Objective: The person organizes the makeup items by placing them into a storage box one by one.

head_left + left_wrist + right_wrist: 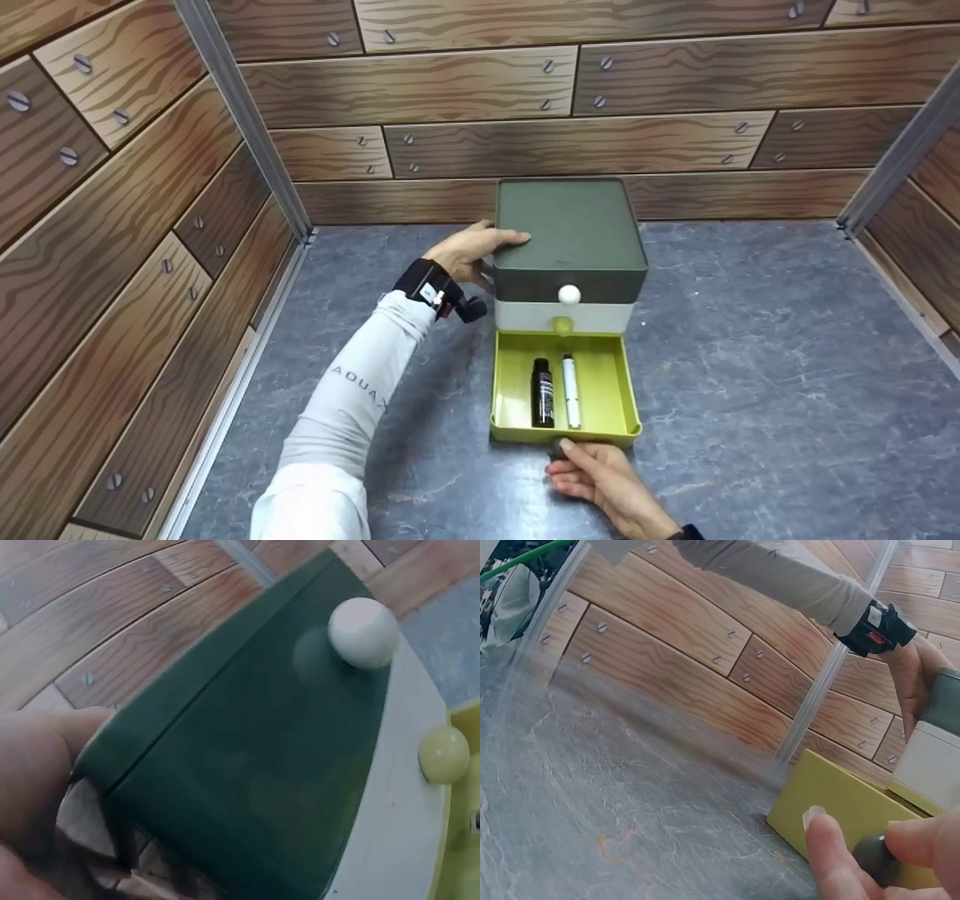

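Observation:
A small drawer box has a dark green top tier (566, 225), a white middle tier (517, 316) and a yellow-green bottom drawer (517, 433), which is slid out toward me. In that drawer lie a black bottle (541, 394) and a white pen-like tube (571, 394) side by side. My left hand (472, 251) rests against the box's upper left side, thumb over the top edge and fingers down the side. Thumb and fingers of my right hand (604, 480) pinch the bottom drawer's dark round knob (876, 859) at its front.
A white knob (569, 294) and a yellow-green knob (562, 325) stick out from the upper tiers. Grey marbled tabletop (750, 375) surrounds the box. Wood-patterned walls (480, 90) stand behind it and to both sides, with metal strips (247, 120) at the corners.

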`<state>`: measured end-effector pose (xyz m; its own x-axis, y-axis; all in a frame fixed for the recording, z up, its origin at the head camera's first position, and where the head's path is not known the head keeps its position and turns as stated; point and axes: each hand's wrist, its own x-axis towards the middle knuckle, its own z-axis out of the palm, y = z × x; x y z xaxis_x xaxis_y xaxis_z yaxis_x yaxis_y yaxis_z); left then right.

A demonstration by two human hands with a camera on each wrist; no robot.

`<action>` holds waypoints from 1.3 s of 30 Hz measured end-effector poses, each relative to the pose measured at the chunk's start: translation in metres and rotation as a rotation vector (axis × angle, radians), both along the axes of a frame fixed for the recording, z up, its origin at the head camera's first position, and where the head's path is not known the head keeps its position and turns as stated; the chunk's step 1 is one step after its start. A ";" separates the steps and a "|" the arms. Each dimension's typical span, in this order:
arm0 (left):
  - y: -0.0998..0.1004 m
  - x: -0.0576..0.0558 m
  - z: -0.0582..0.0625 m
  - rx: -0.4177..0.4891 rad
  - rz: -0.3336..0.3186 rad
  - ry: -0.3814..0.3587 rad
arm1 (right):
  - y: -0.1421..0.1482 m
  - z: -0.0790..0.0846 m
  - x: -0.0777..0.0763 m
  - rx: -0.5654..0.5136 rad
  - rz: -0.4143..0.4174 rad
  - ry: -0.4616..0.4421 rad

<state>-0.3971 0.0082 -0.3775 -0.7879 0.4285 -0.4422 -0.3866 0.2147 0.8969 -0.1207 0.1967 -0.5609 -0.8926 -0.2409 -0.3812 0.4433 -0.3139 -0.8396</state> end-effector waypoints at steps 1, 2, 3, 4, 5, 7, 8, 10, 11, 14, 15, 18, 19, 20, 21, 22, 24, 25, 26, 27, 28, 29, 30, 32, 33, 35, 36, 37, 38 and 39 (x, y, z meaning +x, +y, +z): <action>-0.001 -0.001 -0.001 0.022 -0.004 -0.011 | 0.000 0.000 -0.001 -0.013 -0.004 0.000; -0.003 -0.001 -0.001 0.040 -0.006 -0.019 | 0.000 0.000 -0.003 -0.033 -0.009 -0.003; -0.004 -0.001 -0.002 0.057 -0.005 -0.025 | 0.000 0.000 -0.004 -0.053 -0.013 -0.005; -0.004 -0.001 -0.002 0.064 -0.005 -0.026 | 0.001 0.000 -0.005 -0.074 -0.016 -0.010; -0.005 -0.001 -0.003 0.069 -0.004 -0.029 | 0.001 0.001 -0.007 -0.094 -0.019 -0.015; -0.004 0.000 -0.004 0.073 -0.006 -0.029 | 0.002 0.001 -0.009 -0.126 -0.021 -0.025; -0.003 0.000 -0.004 0.076 -0.012 -0.026 | 0.003 0.001 -0.010 -0.135 -0.023 -0.027; 0.000 0.000 -0.007 0.082 -0.026 -0.022 | 0.004 0.001 -0.010 -0.142 -0.028 -0.028; 0.000 0.001 -0.009 0.087 -0.032 -0.019 | 0.004 0.000 -0.011 -0.142 -0.029 -0.027; 0.001 0.000 -0.012 0.091 -0.038 -0.008 | 0.004 0.000 -0.015 -0.133 -0.034 -0.012; 0.001 0.000 -0.013 0.091 -0.038 -0.003 | 0.004 0.001 -0.017 -0.131 -0.038 -0.007; -0.001 -0.001 -0.013 0.081 -0.045 0.012 | 0.004 0.004 -0.027 -0.124 -0.056 0.006; -0.001 -0.001 -0.013 0.079 -0.050 0.017 | 0.004 0.005 -0.031 -0.119 -0.061 0.011; -0.002 -0.001 -0.012 0.077 -0.055 0.023 | 0.004 0.006 -0.035 -0.116 -0.068 0.015; -0.002 -0.001 -0.012 0.078 -0.056 0.026 | 0.004 0.008 -0.039 -0.116 -0.072 0.016; -0.003 -0.001 -0.011 0.078 -0.055 0.027 | 0.004 0.009 -0.043 -0.117 -0.072 0.020; -0.005 -0.001 -0.009 0.078 -0.046 0.030 | 0.004 0.012 -0.051 -0.119 -0.074 0.018; -0.005 -0.001 -0.009 0.082 -0.041 0.032 | 0.005 0.013 -0.055 -0.125 -0.078 0.014; -0.005 -0.001 -0.009 0.083 -0.036 0.033 | 0.006 0.014 -0.058 -0.131 -0.082 0.009; -0.005 -0.001 -0.009 0.086 -0.032 0.032 | 0.007 0.014 -0.062 -0.138 -0.086 0.004; -0.005 0.000 -0.009 0.086 -0.028 0.031 | 0.008 0.015 -0.065 -0.143 -0.088 0.001; -0.005 0.000 -0.009 0.086 -0.026 0.033 | 0.009 0.016 -0.068 -0.146 -0.096 -0.004; -0.006 0.000 -0.008 0.086 -0.024 0.032 | 0.010 0.016 -0.072 -0.149 -0.103 -0.008; -0.006 0.000 -0.008 0.086 -0.023 0.032 | 0.011 0.016 -0.079 -0.156 -0.112 -0.008; -0.006 0.000 -0.008 0.087 -0.020 0.032 | 0.012 0.016 -0.083 -0.159 -0.115 -0.008; -0.006 0.000 -0.009 0.087 -0.018 0.034 | 0.013 0.016 -0.089 -0.159 -0.117 -0.006; -0.006 0.000 -0.009 0.090 -0.015 0.034 | 0.014 0.016 -0.092 -0.159 -0.118 -0.006; -0.006 0.000 -0.009 0.092 -0.014 0.034 | 0.015 0.015 -0.095 -0.160 -0.119 -0.007; -0.005 0.000 -0.010 0.094 -0.013 0.034 | 0.016 0.015 -0.098 -0.161 -0.122 -0.011; -0.005 0.001 -0.010 0.095 -0.011 0.031 | 0.017 0.015 -0.101 -0.165 -0.121 -0.015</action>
